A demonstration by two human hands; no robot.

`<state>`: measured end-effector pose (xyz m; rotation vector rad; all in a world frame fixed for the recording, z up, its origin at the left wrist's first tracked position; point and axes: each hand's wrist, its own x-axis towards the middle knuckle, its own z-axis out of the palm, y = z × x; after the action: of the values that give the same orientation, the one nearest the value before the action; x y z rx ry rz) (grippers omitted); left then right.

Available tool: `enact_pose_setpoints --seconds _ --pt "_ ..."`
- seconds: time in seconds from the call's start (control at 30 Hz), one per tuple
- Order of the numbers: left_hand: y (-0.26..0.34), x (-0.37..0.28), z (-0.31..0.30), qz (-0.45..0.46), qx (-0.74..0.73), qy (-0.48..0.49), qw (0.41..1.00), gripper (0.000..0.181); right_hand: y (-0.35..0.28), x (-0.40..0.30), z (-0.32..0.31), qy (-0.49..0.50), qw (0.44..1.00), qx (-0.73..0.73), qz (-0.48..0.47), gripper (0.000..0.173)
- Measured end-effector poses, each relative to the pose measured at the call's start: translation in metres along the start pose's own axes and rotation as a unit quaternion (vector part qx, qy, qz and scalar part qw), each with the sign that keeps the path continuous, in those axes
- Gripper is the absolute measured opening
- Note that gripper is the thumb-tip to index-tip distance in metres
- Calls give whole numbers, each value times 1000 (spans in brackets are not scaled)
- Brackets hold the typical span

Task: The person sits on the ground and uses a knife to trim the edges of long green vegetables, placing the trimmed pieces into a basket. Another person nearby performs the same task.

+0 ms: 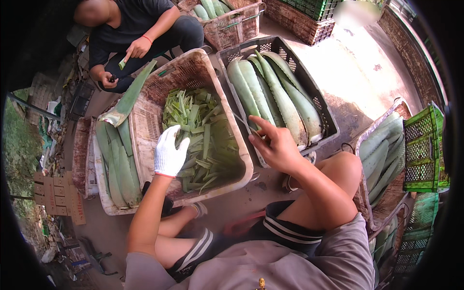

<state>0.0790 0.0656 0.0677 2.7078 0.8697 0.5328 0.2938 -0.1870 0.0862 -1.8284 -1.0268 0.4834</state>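
My left hand (168, 152), in a white knit glove, is over the near left part of a dirty white plastic crate (221, 90). Its thumb and fingers are spread, with nothing plainly held between them. Just beyond the fingertips lies a heap of cut green aloe strips (188, 116); more trimmings fill the bottom of the crate. My bare right hand (275, 145) grips a thin-bladed knife (242, 121), its blade pointing up and left past the crate's right rim. Under and beyond this hand, a black crate (331, 132) holds several whole aloe leaves (284, 101) side by side.
Aloe leaves (121, 166) fill a crate at left, one leaf (132, 94) lying across its far end. A crouching co-worker (134, 36) holds a green piece at far left. More leaf crates stand behind (232, 29) and at right (384, 156), beside green crates (422, 148).
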Motion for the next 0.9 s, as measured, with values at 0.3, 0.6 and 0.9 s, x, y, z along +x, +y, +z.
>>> enact_pose_setpoints --seconds 0.3,0.6,0.9 --pt "175 40 250 -182 -196 -272 924 78 26 16 -86 256 890 365 97 45" --pt "183 43 336 -438 -20 -261 860 67 33 4 -112 273 861 414 116 35" --pt "114 70 311 -467 -667 -275 511 24 37 -11 -121 269 864 411 111 35"
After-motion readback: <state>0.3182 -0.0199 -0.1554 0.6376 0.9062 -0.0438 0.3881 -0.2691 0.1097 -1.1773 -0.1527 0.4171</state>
